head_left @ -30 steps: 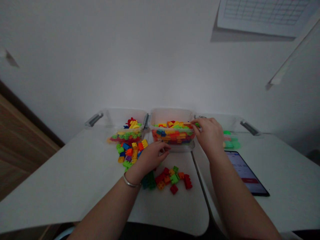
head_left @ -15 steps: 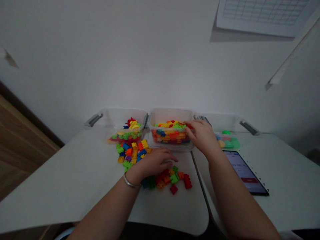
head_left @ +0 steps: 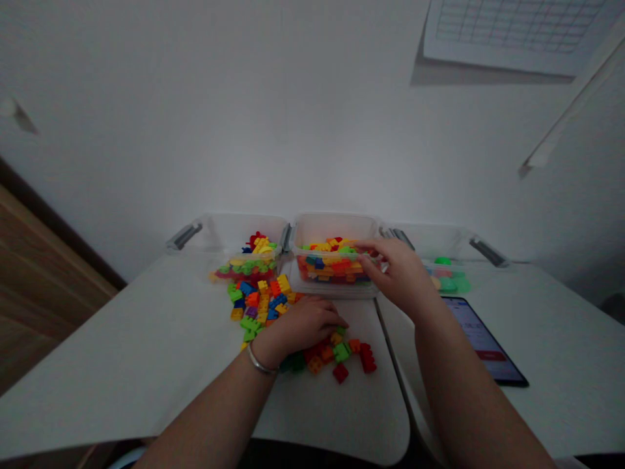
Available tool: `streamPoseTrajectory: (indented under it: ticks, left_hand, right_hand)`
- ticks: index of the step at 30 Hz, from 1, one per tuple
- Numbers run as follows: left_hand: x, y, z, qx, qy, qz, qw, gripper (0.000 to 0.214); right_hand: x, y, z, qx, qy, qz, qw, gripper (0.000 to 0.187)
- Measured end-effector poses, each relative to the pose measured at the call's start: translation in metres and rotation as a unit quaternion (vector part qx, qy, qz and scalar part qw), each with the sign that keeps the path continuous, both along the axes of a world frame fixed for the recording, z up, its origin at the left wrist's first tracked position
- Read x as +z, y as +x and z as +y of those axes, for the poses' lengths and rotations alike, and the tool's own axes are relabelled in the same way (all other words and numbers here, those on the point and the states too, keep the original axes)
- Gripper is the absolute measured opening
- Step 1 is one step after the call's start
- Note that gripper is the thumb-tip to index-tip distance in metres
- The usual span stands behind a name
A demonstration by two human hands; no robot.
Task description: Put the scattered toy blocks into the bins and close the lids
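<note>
Left hand (head_left: 305, 324) is lying palm-down on the near cluster of loose bricks (head_left: 349, 355), fingers bent over them. Whether it is gripping one cannot be told. Right hand (head_left: 401, 273) is reaching to the near right corner of the middle tub (head_left: 334, 223), fingertips (head_left: 370, 250) sitting at the rim over the bricks heaped inside. Hold or no hold cannot be told either.

Surface: white counter (head_left: 122, 352) is carrying everything. A seam (head_left: 393, 365) is running between two slabs, just right of the loose bricks. Left tub (head_left: 234, 225), clear, is standing just beside the middle one, with a second scatter of bricks (head_left: 258, 301) spreading in front of it. Right tub (head_left: 442, 236) is standing behind some green pieces (head_left: 446, 281); in it or before it, cannot tell. Phone (head_left: 481, 339), screen lit, is lying flat right of the right forearm.

Room: light is running dim. Plain wall (head_left: 244, 98) is rising behind the tubs, gridded sheet (head_left: 512, 29) hanging top right, wood panel (head_left: 34, 280) showing at left.
</note>
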State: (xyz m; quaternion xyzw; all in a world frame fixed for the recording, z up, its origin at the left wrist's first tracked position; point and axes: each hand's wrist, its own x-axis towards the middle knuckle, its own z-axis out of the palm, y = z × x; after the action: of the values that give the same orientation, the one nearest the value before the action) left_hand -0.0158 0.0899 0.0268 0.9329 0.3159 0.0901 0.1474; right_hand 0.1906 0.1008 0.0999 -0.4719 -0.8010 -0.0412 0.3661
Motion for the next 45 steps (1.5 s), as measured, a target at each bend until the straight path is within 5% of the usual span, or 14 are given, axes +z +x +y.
streamPoseTrajectory:
  ticks: [9, 13, 18, 24, 28, 35, 45]
  left_hand:
    - [-0.008, -0.001, 0.005, 0.086, 0.041, -0.003, 0.995, 0.017]
    - [-0.003, 0.001, 0.007, 0.17, -0.053, -0.13, 0.975, 0.018]
    - [0.002, 0.003, 0.009, 0.225, -0.178, -0.31, 0.906, 0.014]
    - [-0.001, 0.001, 0.014, 0.23, -0.231, -0.363, 0.873, 0.012]
    - [-0.001, -0.003, 0.013, 0.215, -0.217, -0.351, 0.885, 0.017]
    - [0.004, -0.006, 0.005, 0.145, -0.154, -0.178, 0.961, 0.018]
    - [0.0, -0.009, 0.009, 0.121, -0.104, -0.086, 0.983, 0.021]
  right_hand:
    - [0.0, -0.011, -0.005, 0.042, -0.181, -0.117, 0.976, 0.017]
    - [-0.006, -0.013, -0.004, 0.046, -0.208, -0.139, 0.967, 0.02]
    - [-0.012, -0.018, -0.005, 0.061, -0.225, -0.111, 0.966, 0.019]
    - [-0.013, -0.025, -0.007, 0.049, -0.208, -0.082, 0.974, 0.017]
    - [-0.004, -0.011, -0.007, 0.028, -0.124, -0.03, 0.991, 0.02]
    - [0.0, 0.025, 0.006, -0.165, 0.062, 0.1, 0.979, 0.018]
    - [-0.022, 0.021, 0.026, -0.185, 0.019, 0.036, 0.982, 0.016]
